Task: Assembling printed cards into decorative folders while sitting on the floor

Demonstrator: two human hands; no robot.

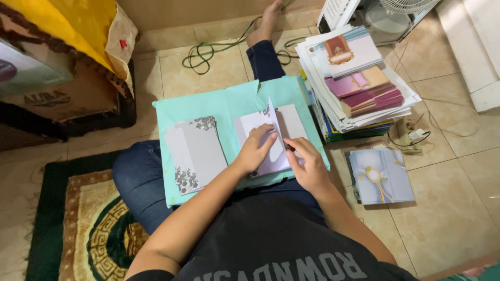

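A pale lilac folded card (271,136) lies on a mint-green sheet (229,104) spread over my lap. My left hand (257,148) presses flat on the card's left panel, fingers apart. My right hand (306,162) rests on the card's right side and pinches the raised middle flap between thumb and fingers. A stack of similar grey-lilac cards (194,152) with dark floral corners sits to the left on the same sheet, untouched.
A tall pile of cards and envelopes (354,83) in purple, tan and white stands on the tiled floor at the right. A blue card stack (381,176) lies beside my right knee. A green cable (208,51), a fan (390,15) and a green rug (78,224) surround me.
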